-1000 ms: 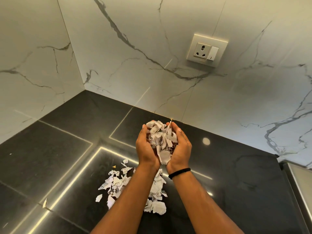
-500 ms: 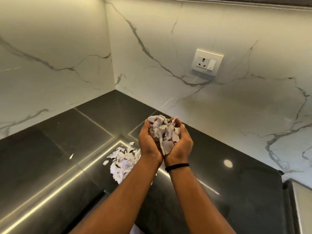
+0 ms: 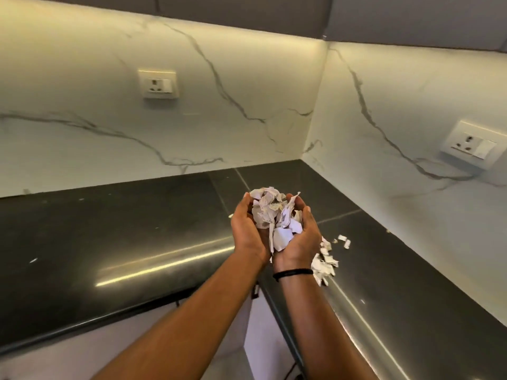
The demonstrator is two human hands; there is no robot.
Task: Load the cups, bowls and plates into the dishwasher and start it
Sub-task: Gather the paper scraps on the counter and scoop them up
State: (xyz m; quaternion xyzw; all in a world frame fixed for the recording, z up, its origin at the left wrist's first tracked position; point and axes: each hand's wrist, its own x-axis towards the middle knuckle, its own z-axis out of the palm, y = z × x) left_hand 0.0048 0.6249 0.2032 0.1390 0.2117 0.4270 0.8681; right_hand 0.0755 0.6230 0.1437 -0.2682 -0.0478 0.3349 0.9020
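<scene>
Head view:
Left hand (image 3: 248,231): cupped, fingers curled up around a heap of torn paper scraps (image 3: 274,215).
Right hand (image 3: 300,237): cupped against the left, fingers curled round the same heap; black band (image 3: 292,273) on the wrist.
Loose scraps (image 3: 325,260): lying on the dark countertop (image 3: 123,229), just right of the right hand.
Cups, bowls, plates, dishwasher: not in view.
Wall: marble, two sockets (image 3: 158,84), (image 3: 470,145).
</scene>
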